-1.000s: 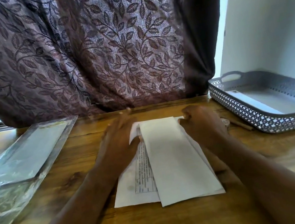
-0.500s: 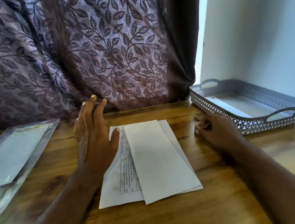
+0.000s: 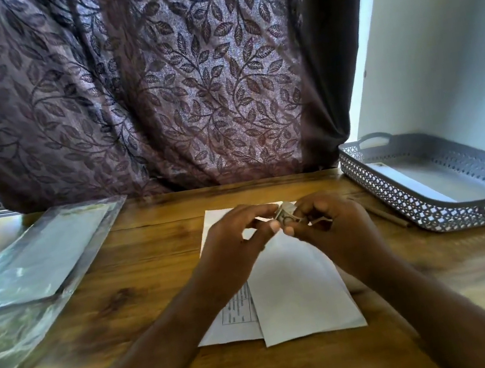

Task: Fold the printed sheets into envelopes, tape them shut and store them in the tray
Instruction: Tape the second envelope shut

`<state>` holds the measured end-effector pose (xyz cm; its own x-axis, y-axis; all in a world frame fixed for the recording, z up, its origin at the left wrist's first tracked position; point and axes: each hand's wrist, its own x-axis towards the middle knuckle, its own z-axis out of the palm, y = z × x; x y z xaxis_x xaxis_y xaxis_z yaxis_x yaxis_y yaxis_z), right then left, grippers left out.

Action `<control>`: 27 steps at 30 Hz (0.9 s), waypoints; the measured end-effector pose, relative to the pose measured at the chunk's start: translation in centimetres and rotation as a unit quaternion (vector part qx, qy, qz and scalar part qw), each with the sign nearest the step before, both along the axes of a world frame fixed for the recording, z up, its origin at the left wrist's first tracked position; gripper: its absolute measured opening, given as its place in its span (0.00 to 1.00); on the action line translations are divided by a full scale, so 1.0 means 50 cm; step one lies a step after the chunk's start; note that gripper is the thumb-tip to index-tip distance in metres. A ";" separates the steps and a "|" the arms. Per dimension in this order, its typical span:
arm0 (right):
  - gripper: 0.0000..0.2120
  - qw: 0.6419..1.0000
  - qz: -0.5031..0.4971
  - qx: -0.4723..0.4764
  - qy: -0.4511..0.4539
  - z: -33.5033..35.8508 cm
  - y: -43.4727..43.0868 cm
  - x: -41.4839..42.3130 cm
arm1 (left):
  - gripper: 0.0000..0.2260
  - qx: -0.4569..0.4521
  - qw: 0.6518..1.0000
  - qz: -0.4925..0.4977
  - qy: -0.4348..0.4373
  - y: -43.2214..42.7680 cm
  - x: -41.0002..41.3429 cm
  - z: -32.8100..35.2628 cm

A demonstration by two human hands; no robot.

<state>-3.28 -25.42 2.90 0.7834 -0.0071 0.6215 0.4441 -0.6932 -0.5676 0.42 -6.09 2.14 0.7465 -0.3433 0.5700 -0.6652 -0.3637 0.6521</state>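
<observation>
A white printed sheet point(image 3: 298, 296), folded lengthwise with a strip of printed table showing at its left, lies on the wooden table point(image 3: 157, 294) in front of me. Both hands hover above its far end. My right hand point(image 3: 336, 232) grips a small tape roll point(image 3: 286, 215), and my left hand point(image 3: 238, 242) pinches at the roll's edge with thumb and fingertips. The grey perforated tray point(image 3: 431, 210) with handles stands at the right, a flat white sheet or envelope lying inside it.
A clear plastic sleeve point(image 3: 35, 276) holding sheets lies at the left of the table. A thin brown stick point(image 3: 385, 217) rests beside the tray. A leaf-patterned curtain point(image 3: 154, 86) hangs behind the table, with a white wall on the right.
My left hand lifted off the sheet and my right hand came back from beside the tray with the tape roll. Both hands now meet above the sheet's far end.
</observation>
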 end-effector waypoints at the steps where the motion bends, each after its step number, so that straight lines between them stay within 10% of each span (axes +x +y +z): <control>1: 0.15 1.000 0.014 -0.001 -0.008 -0.001 0.008 -0.004 | 0.13 0.003 1.000 -0.010 0.001 -0.001 0.000 -0.001; 13: 0.11 0.997 0.062 -0.028 -0.033 -0.023 -0.005 0.009 | 0.09 0.007 0.995 0.041 -0.096 0.005 -0.003 0.000; 27: 0.10 0.990 0.091 -0.095 0.046 -0.009 -0.025 0.006 | 0.04 0.008 0.991 -0.054 0.123 0.014 0.012 0.000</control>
